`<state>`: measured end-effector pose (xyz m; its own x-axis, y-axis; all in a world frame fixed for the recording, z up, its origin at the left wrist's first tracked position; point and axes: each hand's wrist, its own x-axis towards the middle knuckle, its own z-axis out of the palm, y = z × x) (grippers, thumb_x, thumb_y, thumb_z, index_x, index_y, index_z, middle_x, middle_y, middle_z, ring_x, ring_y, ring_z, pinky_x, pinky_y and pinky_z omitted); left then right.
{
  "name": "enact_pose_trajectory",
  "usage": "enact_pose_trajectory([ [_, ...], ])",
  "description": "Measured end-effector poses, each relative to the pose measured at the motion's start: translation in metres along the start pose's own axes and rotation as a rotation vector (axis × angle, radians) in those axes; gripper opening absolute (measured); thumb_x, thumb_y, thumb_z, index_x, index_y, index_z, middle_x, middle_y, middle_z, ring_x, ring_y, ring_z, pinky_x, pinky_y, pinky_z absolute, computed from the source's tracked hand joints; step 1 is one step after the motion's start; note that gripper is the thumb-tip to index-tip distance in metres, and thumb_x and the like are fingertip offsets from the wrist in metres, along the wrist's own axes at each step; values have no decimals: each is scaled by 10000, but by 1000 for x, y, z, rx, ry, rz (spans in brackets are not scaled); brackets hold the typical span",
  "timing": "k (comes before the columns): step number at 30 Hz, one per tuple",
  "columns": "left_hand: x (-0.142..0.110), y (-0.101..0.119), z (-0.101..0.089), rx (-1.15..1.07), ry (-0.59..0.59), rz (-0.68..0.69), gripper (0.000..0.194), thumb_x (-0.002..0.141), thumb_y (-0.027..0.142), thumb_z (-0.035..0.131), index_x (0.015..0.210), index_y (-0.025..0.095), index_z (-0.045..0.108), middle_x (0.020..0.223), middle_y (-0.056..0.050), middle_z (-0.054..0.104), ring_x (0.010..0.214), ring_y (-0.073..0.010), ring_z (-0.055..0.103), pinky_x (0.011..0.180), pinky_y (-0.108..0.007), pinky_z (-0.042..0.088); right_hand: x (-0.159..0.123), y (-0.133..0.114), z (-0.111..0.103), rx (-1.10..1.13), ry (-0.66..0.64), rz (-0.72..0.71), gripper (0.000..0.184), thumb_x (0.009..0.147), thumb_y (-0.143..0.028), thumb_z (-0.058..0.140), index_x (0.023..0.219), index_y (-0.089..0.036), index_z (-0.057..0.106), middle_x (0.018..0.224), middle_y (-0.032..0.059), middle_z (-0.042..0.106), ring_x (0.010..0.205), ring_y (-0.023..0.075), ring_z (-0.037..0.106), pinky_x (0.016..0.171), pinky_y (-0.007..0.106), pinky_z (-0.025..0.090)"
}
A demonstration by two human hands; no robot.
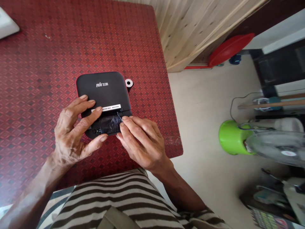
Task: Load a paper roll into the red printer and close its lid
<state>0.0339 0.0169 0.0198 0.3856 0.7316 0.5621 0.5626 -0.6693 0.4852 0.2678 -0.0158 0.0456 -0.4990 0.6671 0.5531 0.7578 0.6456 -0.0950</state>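
Observation:
A flat black receipt printer [105, 95] with a red edge and white lettering lies on the table in front of me. A glossy dark panel [109, 123] sits in its near part, with whitish glints like clear plastic film on it. My left hand [77, 127] holds the printer's left side, fingers spread over the top and thumb at the near edge. At the panel's right end, my right hand [140, 136] has thumb and fingers pinched together; its fingertips hide what is between them. A white label strip [111, 107] runs above the panel, partly under my left fingers.
A small paper roll [129, 83] stands just beyond the printer's right side. The red patterned table [143, 41] ends to the right, above a pale floor. A white object [7, 24] is at the far left. On the floor are a green bucket [230, 136] and a fan [281, 148].

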Motion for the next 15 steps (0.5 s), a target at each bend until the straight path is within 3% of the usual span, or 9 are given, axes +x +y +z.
enact_pose_trajectory([
  [7,0,1,3,17,17,-31,638,851,448,737,1453,289,596,1413,-134,621,1381,-374,546,1161,-590,451,-1,-1,2,20,22,12,239,930,-194,718,1123,-55,712,1144,153,791,1054,258,724,883,396,591],
  [11,1,13,-1,-36,2,-133,551,927,485,630,1431,263,621,1418,-137,615,1400,-361,530,1193,-583,407,-4,-1,0,104,72,81,260,927,-172,712,1173,-94,682,1162,146,783,1074,249,730,905,393,612],
  [15,-2,20,-4,-90,262,-347,494,952,523,570,1337,242,698,1327,-117,668,1308,-318,563,1172,-550,405,-9,1,2,175,201,263,220,929,-125,692,1147,-140,665,1087,129,770,1019,202,721,897,368,610],
])
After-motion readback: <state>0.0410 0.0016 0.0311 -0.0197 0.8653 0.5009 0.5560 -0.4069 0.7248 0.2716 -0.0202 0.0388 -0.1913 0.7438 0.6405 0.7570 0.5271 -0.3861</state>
